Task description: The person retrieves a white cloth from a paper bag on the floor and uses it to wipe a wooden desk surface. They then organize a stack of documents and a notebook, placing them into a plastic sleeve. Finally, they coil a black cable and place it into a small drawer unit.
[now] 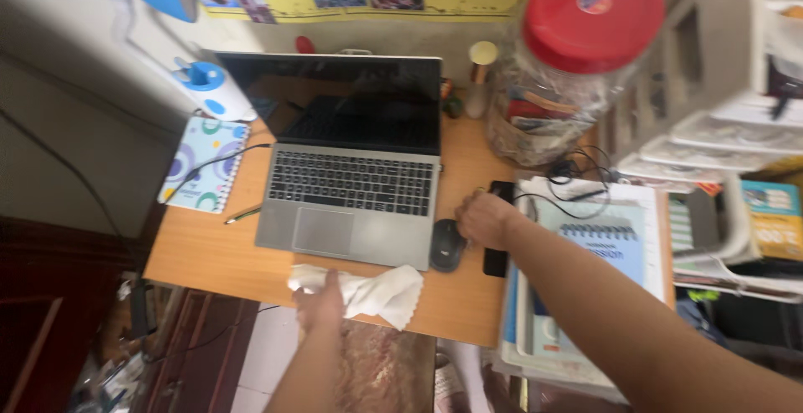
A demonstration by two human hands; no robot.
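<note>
My left hand (320,304) grips a crumpled white cloth (368,290) at the front edge of the wooden desk (209,250), just below the open grey laptop (355,175) with its dark screen. My right hand (485,219) rests on the desk between a dark computer mouse (447,246) and a black phone (496,258), fingers curled, touching the phone's upper end. Whether it grips anything is unclear.
A large clear jar with a red lid (577,62) stands at the back right. Stacked notebooks and papers (602,246) with a black cable lie to the right. A patterned spiral notebook (203,162), a pen (242,214) and a blue-white desk lamp (209,87) are on the left.
</note>
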